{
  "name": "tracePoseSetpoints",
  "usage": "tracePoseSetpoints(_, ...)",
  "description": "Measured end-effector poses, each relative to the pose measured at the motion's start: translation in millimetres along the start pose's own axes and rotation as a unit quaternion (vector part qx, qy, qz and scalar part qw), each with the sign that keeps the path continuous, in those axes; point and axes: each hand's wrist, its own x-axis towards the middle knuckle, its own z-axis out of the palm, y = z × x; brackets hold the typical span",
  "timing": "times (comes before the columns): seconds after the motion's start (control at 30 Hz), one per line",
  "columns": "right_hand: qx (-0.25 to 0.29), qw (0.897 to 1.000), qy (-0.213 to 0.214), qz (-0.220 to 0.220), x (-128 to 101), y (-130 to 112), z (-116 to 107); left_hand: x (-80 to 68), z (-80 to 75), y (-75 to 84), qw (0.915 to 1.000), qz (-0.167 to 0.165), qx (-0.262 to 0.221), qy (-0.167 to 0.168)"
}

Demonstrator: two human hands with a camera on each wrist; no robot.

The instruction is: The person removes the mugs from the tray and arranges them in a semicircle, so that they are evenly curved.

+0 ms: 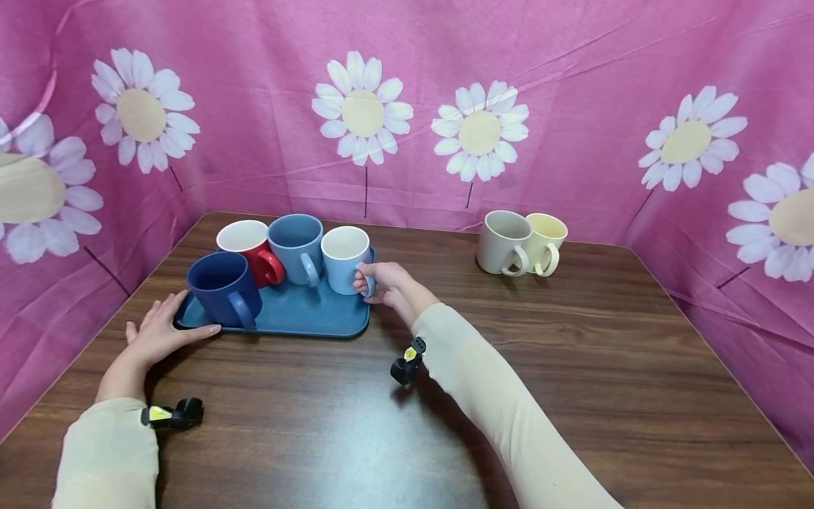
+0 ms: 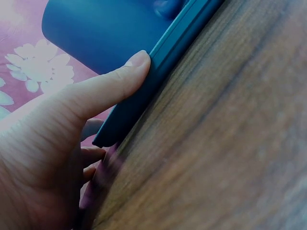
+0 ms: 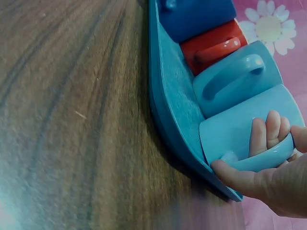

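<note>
The right hand (image 1: 384, 281) is gripping the handle of the light blue mug (image 1: 345, 259), its fingers threaded through the loop and the thumb curling under it, as the right wrist view shows. That mug is standing upright at the right end of the blue tray (image 1: 305, 317), which is lying on the wooden table (image 1: 572, 367) toward its far left corner.

The left hand (image 1: 159, 331) is lying flat on the table with its fingers spread and straight, the thumb (image 2: 112, 84) pressing against the tray's near left edge; it is holding nothing.

Three more mugs are sharing the tray: a dark blue mug (image 1: 224, 288) at the near left, just beside the left hand, a red mug (image 1: 249, 247) behind it, and a grey-blue mug (image 1: 297, 247) touching the light blue one. Well apart, toward the table's far right, a beige mug (image 1: 504, 242) and a pale yellow mug (image 1: 547, 242) are standing side by side, touching. A pink cloth with white daisies (image 1: 362, 106) is hanging around the table.
</note>
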Motion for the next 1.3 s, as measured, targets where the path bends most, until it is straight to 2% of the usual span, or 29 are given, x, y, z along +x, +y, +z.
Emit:
tracePoseSetpoints(0.03,0.001,1.000,0.011,-0.003,-10,-2,4,-0.1,-0.2,-0.2,1.0000,-0.001,0.000,-0.002)
tracePoseSetpoints(0.13,0.006,1.000,0.004,-0.011,-34,-8,10,0.3,-0.2,-0.3,1.0000,-0.003,0.001,-0.006)
tracePoseSetpoints(0.17,0.012,0.999,-0.024,-0.018,-38,-9,8,0.5,-0.1,-0.3,1.0000,-0.004,0.002,-0.007)
tracePoseSetpoints(0.2,0.019,0.999,-0.033,-0.022,-48,-12,9,0.6,0.0,-0.3,1.0000,-0.004,0.002,-0.007)
tracePoseSetpoints(0.3,0.033,0.998,-0.049,-0.028,-89,-25,17,0.8,-0.1,-0.5,1.0000,-0.005,0.003,-0.007)
tracePoseSetpoints(0.37,0.040,0.998,-0.048,-0.032,-121,-35,25,0.6,-0.4,-0.8,1.0000,-0.005,0.003,-0.007)
tracePoseSetpoints(0.4,0.045,0.998,-0.031,-0.030,-137,-40,30,0.4,-0.5,-1.0,1.0000,-0.004,0.003,-0.008)
tracePoseSetpoints(0.47,0.052,0.997,-0.047,-0.037,-151,-44,29,0.0,-1.0,-1.7,0.9999,-0.003,0.004,-0.009)
tracePoseSetpoints(0.83,0.055,0.991,-0.065,-0.099,-185,-40,6,-1.3,-0.6,-2.8,1.0000,0.000,0.001,-0.007)
tracePoseSetpoints(1.3,0.042,0.979,-0.130,-0.153,-223,-30,-31,-1.8,-0.9,0.2,1.0000,0.007,-0.001,-0.001)
